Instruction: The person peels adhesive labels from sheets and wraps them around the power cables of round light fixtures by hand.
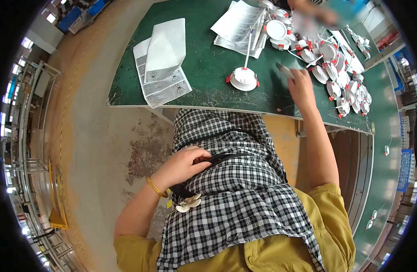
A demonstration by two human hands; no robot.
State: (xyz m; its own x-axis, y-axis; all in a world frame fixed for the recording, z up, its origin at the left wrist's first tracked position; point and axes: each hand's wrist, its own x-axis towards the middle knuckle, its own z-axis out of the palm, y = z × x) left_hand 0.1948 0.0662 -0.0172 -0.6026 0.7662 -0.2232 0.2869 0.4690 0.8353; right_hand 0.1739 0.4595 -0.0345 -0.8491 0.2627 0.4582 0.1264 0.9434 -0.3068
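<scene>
left hand (183, 165) resting loose on checked apron (235, 190) | right hand (301, 86) grasping small grey tool (284, 70) near round white lamp (243, 78)

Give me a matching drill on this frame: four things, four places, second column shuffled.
Things:
1. left hand
2. right hand
3. single white round lamp
4. paper sheets

Places:
A. left part of the green table
B. raised at the table's near edge, holding a small flat grey piece
C. on the checked apron at the lap
D. alone mid-table, white cord running away from it

Pairs: 1-C, 2-B, 3-D, 4-A
</scene>
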